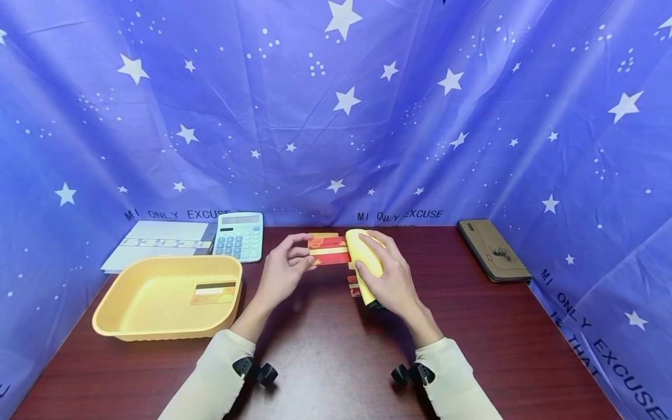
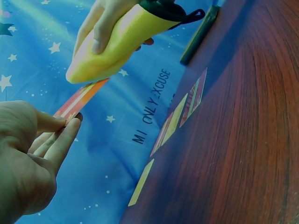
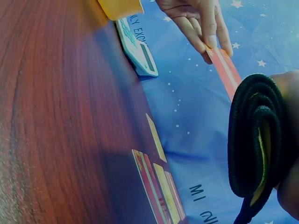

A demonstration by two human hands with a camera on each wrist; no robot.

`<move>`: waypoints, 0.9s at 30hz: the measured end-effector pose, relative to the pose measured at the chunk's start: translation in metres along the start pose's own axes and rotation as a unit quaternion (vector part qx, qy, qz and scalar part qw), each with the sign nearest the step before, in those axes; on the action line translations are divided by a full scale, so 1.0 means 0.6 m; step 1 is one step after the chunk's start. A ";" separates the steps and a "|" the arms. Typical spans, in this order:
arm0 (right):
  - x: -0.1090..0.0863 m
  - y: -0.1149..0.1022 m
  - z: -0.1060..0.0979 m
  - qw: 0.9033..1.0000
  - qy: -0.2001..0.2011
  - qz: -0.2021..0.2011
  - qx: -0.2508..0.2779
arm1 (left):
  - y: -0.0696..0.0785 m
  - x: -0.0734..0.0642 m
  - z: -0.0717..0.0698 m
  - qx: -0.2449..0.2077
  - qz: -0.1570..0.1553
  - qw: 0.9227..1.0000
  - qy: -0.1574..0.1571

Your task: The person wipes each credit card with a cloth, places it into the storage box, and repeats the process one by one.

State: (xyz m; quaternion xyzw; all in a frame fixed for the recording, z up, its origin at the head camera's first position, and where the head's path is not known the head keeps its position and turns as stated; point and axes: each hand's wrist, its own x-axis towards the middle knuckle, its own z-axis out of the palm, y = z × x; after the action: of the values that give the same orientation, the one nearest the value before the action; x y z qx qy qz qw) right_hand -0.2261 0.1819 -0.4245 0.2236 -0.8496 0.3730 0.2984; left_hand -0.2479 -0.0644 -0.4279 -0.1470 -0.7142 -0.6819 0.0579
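My left hand pinches the left end of a red card with a pale stripe, held above the table. My right hand grips a folded yellow cloth, which covers the card's right end. In the right wrist view the cloth's dark edge shows several folded layers and a hanging loop. Below, on the table, lie several cards; in the left wrist view a yellow card, a striped card and a red card are visible. From the head view, the hands and cloth partly hide them.
At the left stands a yellow plastic basin with a striped card inside. Behind it are a light blue calculator and a white box-like item. A brown zipped case lies at the right. A starry blue curtain surrounds the table.
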 end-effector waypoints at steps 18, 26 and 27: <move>-0.003 -0.012 0.012 1.000 0.014 -0.008 -0.002 | 0.010 -0.009 0.015 -0.102 -0.016 0.995 -0.015; -0.005 -0.021 0.018 1.000 0.011 -0.026 -0.004 | 0.019 -0.015 0.026 -0.119 -0.006 0.993 -0.022; -0.005 -0.023 0.018 0.999 0.010 -0.030 -0.004 | 0.019 -0.016 0.027 -0.123 -0.005 0.992 -0.024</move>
State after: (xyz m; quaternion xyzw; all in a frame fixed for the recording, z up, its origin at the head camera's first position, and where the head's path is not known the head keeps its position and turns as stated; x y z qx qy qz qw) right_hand -0.2190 0.1655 -0.4254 0.2437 -0.8411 0.3625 0.3192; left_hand -0.2336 -0.0492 -0.4204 -0.1652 -0.6265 -0.7615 0.0188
